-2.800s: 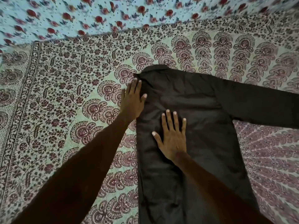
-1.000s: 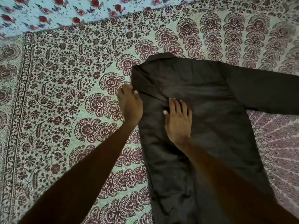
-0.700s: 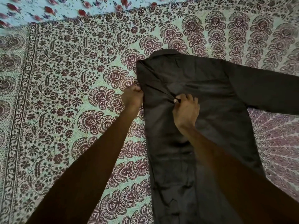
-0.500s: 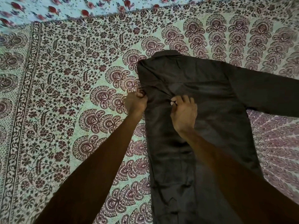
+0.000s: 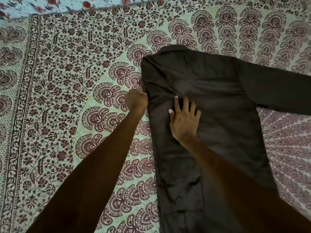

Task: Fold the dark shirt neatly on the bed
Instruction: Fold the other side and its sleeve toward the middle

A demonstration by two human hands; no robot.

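Head view looks down on the left hand (image 5: 137, 100), which is curled tight with its fingers closed on the folded left edge of the dark shirt (image 5: 210, 132), knuckles up. Just to the right of that grip, the right hand (image 5: 183, 120) lies on the shirt's body with its fingers (image 5: 176, 100) spread and only slightly bent; it presses the cloth and pinches nothing (a low ridge of fabric runs between the two hands). Beyond both hands the shirt lies flat on the bed, its collar (image 5: 175, 48) at the far end. Its lower body stretches back under the right forearm toward the person. Far to the right of the grip one sleeve (image 5: 277, 91) reaches straight out to the frame's edge. Under everything is a pale green bedspread (image 5: 67, 81) printed with maroon paisley fans and a leafy border. Past its far edge, up and to the left of the grip, is a light blue cloth (image 5: 50, 5) with red flowers.
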